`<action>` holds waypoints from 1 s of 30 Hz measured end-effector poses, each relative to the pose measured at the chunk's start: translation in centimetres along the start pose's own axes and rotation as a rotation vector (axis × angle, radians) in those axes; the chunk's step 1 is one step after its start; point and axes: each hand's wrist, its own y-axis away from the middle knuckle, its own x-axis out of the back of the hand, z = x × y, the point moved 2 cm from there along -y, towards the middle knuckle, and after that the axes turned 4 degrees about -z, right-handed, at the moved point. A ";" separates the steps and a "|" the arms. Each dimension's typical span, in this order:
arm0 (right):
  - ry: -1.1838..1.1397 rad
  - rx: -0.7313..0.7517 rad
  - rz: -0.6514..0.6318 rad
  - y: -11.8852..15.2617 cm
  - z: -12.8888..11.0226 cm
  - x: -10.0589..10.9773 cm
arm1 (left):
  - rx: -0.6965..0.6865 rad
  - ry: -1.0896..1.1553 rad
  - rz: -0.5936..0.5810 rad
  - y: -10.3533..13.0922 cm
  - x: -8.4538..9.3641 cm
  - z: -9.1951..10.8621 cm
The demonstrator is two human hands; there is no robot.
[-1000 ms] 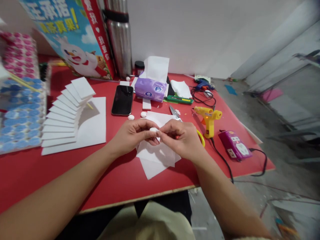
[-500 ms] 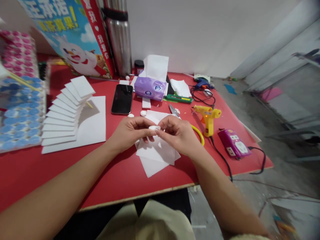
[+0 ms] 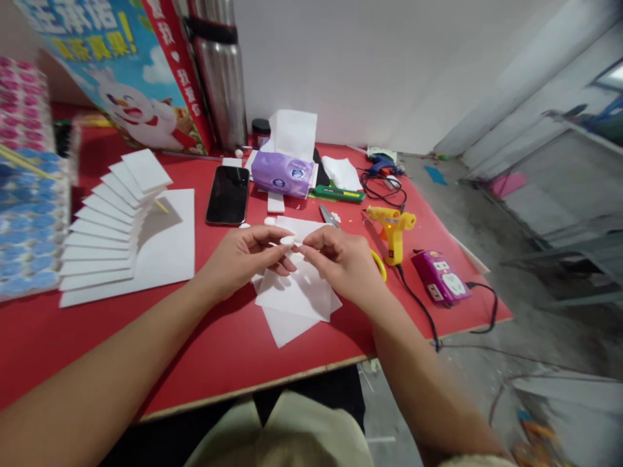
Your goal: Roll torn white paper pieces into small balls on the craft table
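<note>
Over some loose sheets of white paper, my left hand pinches a small white rounded piece between thumb and forefinger. It looks like paper or soft clay; I cannot tell which. Just to its right is my right hand, thumb and forefinger pressed together at the edge of that piece. Whatever lies between those right fingertips is too small to make out. Two similar white lumps, one of them a white lump, rest on the table beyond my left fingers. Scissors with a yellow handle lie partly hidden behind my right hand.
On the red table stands a fanned white staircase model at left. A phone, purple tissue pack and green cutter lie behind the hands. To the right are a yellow glue gun and purple power socket with cords.
My right fingertips have drawn slightly apart from the left ones, and the white piece shows more clearly in my left fingers. The whole view has shifted a little.
</note>
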 end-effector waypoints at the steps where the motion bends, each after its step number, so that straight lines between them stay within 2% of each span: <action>1: 0.090 0.000 0.061 0.7 -0.3 0.9 | 0.005 0.011 0.028 0.0 0.0 0.0; 4: 0.359 -0.141 0.417 3.8 0.0 4.9 | 0.012 0.067 0.103 -0.2 0.2 0.0; 6: 0.592 -0.296 0.488 5.6 1.2 7.2 | 0.009 0.126 0.117 -0.4 0.3 -0.2; 9: 0.740 -0.415 0.351 6.3 3.9 8.9 | 0.020 0.207 0.086 -0.7 0.3 -0.5; 13: 0.626 -0.547 0.260 4.7 6.9 9.0 | 0.054 0.260 0.053 -0.8 0.1 -0.6; 17: 0.570 -0.639 0.125 2.9 8.2 8.7 | 0.096 0.259 0.027 -0.6 0.2 -0.6; 19: 0.459 -0.671 0.146 2.7 8.6 8.7 | 0.105 0.261 0.015 -0.6 0.3 -0.7; 22: 0.220 -0.694 0.307 3.1 8.7 8.7 | 0.108 0.263 0.007 -0.6 0.4 -0.8; 25: 0.003 -0.586 0.480 3.5 7.4 8.6 | 0.113 0.274 0.025 -0.7 0.5 -0.8; 27: -0.236 -0.517 0.543 3.7 5.7 8.1 | 0.110 0.271 0.041 -0.8 0.6 -0.8; 28: -0.360 -0.507 0.556 3.7 4.8 7.8 | 0.108 0.260 0.046 -0.8 0.6 -0.8; 30: -0.588 -0.509 0.438 3.7 3.1 6.7 | 0.108 0.223 0.050 -0.7 0.6 -0.7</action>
